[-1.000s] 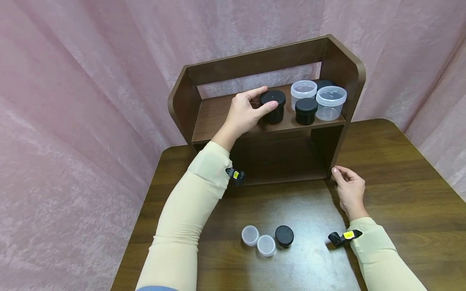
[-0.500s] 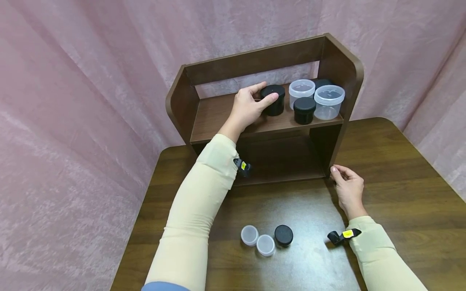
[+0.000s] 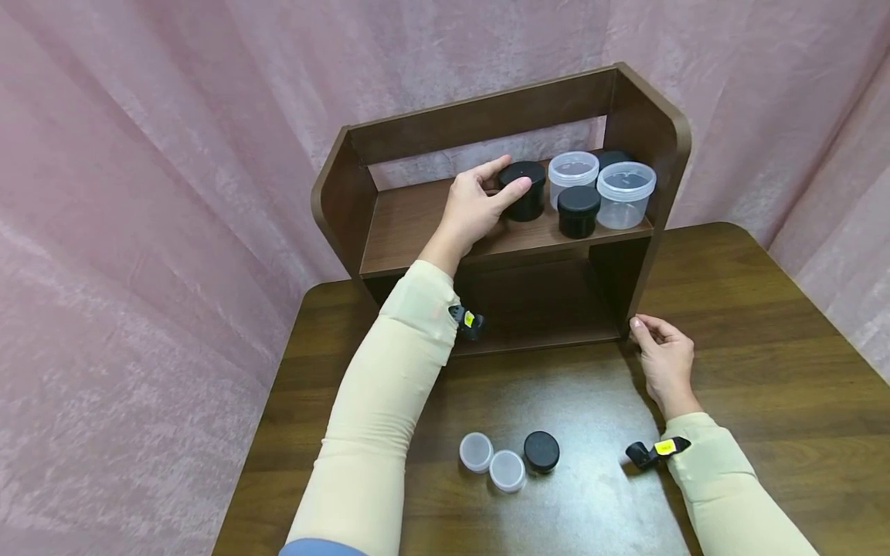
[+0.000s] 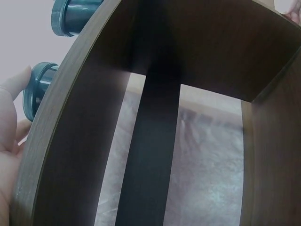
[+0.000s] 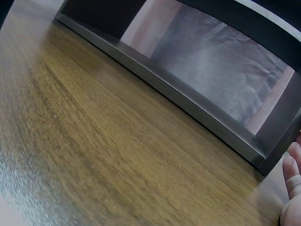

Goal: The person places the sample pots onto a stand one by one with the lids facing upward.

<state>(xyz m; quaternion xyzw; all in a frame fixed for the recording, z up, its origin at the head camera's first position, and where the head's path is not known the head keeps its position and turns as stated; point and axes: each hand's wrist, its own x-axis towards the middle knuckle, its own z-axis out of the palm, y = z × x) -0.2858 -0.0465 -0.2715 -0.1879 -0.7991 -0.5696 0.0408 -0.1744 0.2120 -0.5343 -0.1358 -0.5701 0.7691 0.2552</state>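
Observation:
On the upper board of a brown two-tier shelf [image 3: 420, 220], my left hand [image 3: 473, 205] grips a black lidded jar [image 3: 524, 202] between thumb and fingers. The left wrist view shows this jar [image 4: 40, 89] beyond the board's edge, with my thumb and fingers around it. A smaller black jar [image 3: 579, 218] stands to its right, beside two clear jars, the rear one [image 3: 562, 189] and the front one [image 3: 621, 207]. Partly hidden behind them is another black jar [image 3: 613, 157]. My right hand [image 3: 665, 359] touches the lower front corner of the shelf's right side with loosely bent fingers.
On the wooden table [image 3: 758, 340], two small clear jars, the left one [image 3: 476, 452] and the right one [image 3: 507, 471], sit near a small black-lidded jar [image 3: 541, 452]. A pink curtain [image 3: 174, 193] hangs behind the table.
The black jar in my left hand has moved slightly back from the upper board's front edge. It barely moves in the last half second. My right hand stays at the shelf corner.

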